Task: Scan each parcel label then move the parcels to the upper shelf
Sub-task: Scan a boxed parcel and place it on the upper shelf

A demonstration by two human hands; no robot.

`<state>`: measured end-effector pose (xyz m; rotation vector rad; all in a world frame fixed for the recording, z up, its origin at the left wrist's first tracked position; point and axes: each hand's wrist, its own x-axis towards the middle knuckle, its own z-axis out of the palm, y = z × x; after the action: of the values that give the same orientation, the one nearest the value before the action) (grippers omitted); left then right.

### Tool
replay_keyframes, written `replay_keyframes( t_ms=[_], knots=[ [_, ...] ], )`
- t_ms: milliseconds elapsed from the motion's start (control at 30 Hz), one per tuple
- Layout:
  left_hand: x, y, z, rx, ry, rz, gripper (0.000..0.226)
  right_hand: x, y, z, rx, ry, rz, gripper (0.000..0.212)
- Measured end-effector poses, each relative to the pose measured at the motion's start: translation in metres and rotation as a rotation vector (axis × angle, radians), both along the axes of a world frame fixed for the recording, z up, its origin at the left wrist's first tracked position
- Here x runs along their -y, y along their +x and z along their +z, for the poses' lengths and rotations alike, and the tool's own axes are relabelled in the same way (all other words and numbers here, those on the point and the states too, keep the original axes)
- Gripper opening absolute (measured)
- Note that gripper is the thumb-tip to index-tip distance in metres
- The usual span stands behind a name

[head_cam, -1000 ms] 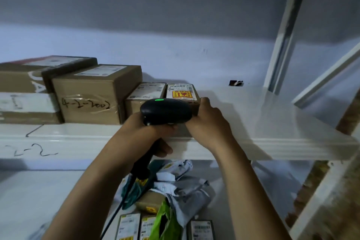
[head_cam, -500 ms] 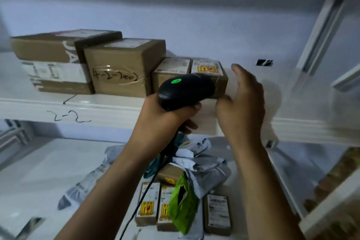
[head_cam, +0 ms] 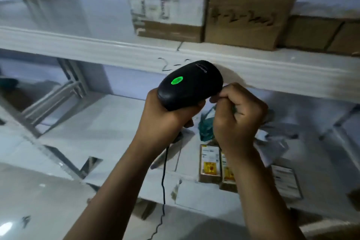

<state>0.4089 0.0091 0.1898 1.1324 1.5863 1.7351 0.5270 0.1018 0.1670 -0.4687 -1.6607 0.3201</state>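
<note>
Head view: the left hand was wrapped firmly round the grip of the black scanner. Its green lamp was lit and its cable trailed down. The right hand was curled into a fist just beside the scanner's nose, with nothing seen in it.

Above, on the upper shelf, stood a taped carton, touching a carton with handwriting, and then two low small boxes further right.

Below both hands, on the lower shelf, lay the parcels not yet moved. There were two small yellow-labelled boxes side by side, a white-labelled box to their right, and behind them grey mailer bags and a teal bag, heaped together.

The little boxes looked stiff and probably light. One hand could likely take each across its narrow sides, keeping the label face up for the scanner. The bags looked soft and slick, so they would probably sag and slide. A fuller grasp round the bulk of the contents seemed safer than a pinch at a loose corner. A creased label might also need flattening before it would read.
</note>
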Motion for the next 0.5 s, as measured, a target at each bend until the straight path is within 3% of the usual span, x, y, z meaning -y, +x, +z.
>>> replay_keyframes(
  t_ms=[167, 267, 333, 500],
  knots=[
    [0.046, -0.131, -0.053, 0.111, -0.095, -0.014, 0.011, 0.047, -0.130, -0.042, -0.025, -0.200, 0.028, 0.024],
    [0.060, -0.191, -0.087, 0.149, -0.175, 0.003, 0.026, 0.073, -0.197, -0.083, -0.054, -0.540, 0.046, 0.031],
    [0.062, -0.216, -0.106, 0.161, -0.259, -0.009, 0.024, 0.085, -0.225, -0.113, 0.000, -0.754, 0.040, 0.034],
    [0.046, -0.242, -0.151, 0.252, -0.400, -0.106, 0.018, 0.091, -0.246, -0.160, 0.145, -1.012, -0.086, 0.025]
  ],
)
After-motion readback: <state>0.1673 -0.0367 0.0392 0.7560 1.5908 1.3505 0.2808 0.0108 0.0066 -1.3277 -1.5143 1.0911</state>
